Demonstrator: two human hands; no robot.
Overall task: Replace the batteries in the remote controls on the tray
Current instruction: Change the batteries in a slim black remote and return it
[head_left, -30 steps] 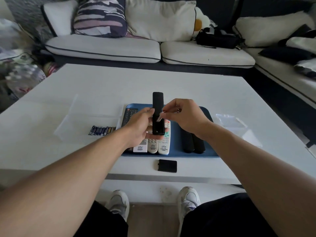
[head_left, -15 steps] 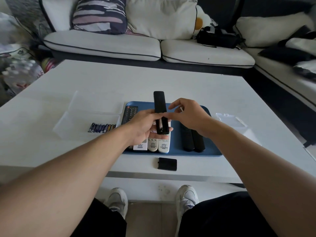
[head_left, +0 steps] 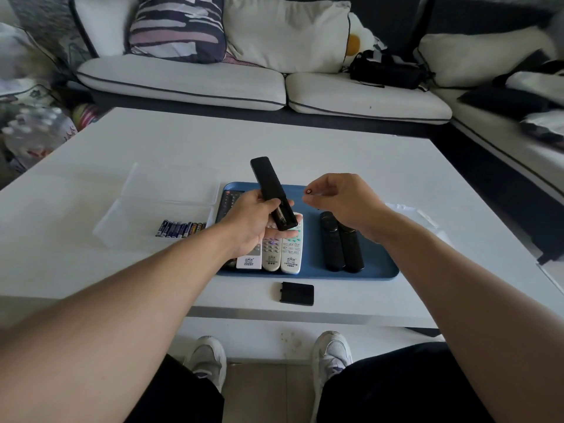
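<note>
You are sitting at a white table (head_left: 335,154) with a pale sofa (head_left: 213,87) beyond it, and a blue tray (head_left: 378,271) is lying near your edge of the table. On the tray, three white remotes (head_left: 282,251) are lying side by side under your left hand, a dark remote with buttons (head_left: 227,199) is showing past your left wrist, and two slim black remotes (head_left: 341,242) are lying together just below your right wrist. A black battery cover (head_left: 297,293) is resting on the table between the tray and the table's near edge. Left of the tray, a row of batteries (head_left: 180,228) is sitting in a clear plastic box (head_left: 128,215), and some clear packaging (head_left: 418,213) is lying to the tray's right. Your left hand (head_left: 253,221) is curling round a black remote (head_left: 270,186), holding it tilted above the tray with the open battery slot facing you. Your right hand (head_left: 341,203) is hovering beside it, apart from the remote, pinching one small battery (head_left: 309,191) between thumb and fingertips.
</note>
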